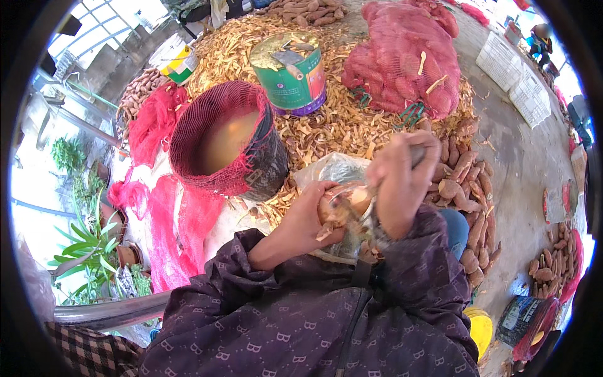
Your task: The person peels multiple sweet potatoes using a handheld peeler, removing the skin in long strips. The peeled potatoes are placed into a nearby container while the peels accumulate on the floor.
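Observation:
In front of my chest, my left hand (300,221) is wrapped round a sweet potato (343,206). Part of its brown skin is off, showing paler flesh. My right hand (403,179) is just to the right and a little higher, closed round the dark handle (417,154) of a peeler. Motion smears the peeler's blade end, and I cannot tell whether it touches the sweet potato. A clear plastic sheet or bag (331,164) lies under and beyond my hands.
Peelings (326,135) cover the floor ahead. A dark bucket lined with red mesh (270,160) holds cloudy liquid; behind it stands a green bucket (282,88). Sweet potatoes (466,188) are heaped at my right, below a full red mesh sack (402,69). White crates (527,94) stand far right.

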The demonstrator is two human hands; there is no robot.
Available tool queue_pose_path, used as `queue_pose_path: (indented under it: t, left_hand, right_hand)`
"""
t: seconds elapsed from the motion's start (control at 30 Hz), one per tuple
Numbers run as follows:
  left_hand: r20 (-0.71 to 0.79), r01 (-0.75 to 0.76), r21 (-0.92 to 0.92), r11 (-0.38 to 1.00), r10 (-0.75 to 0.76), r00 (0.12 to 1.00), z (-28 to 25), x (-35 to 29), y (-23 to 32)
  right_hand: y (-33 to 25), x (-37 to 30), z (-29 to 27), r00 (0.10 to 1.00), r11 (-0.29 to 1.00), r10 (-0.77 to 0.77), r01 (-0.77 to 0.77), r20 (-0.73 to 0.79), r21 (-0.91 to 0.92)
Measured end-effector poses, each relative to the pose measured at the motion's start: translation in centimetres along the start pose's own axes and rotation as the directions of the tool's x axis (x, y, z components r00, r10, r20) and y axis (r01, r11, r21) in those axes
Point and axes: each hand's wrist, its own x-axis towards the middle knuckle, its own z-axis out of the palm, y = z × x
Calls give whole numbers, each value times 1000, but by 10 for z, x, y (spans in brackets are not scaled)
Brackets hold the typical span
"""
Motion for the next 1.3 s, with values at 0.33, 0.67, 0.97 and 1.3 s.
queue_pose_path:
  t: [0.33,0.67,0.97,1.3]
  left_hand:
    - [-36,-220,259,941,237,971,2,15,11]
    - [2,-66,-43,997,66,998,10,2,3]
    - [16,-248,195,949,250,968,4,9,12]
    - [1,-68,37,997,68,998,8,-1,4]
  right_hand:
    - [20,35,-18,991,998,25,-32,-129,-53]
    - [10,-9,2,1000,998,0,-2,-25,-70]
    - [24,15,-17,950,956,292,-287,-116,55]
    - [16,10,-2,992,992,126,-126,-26,-11]
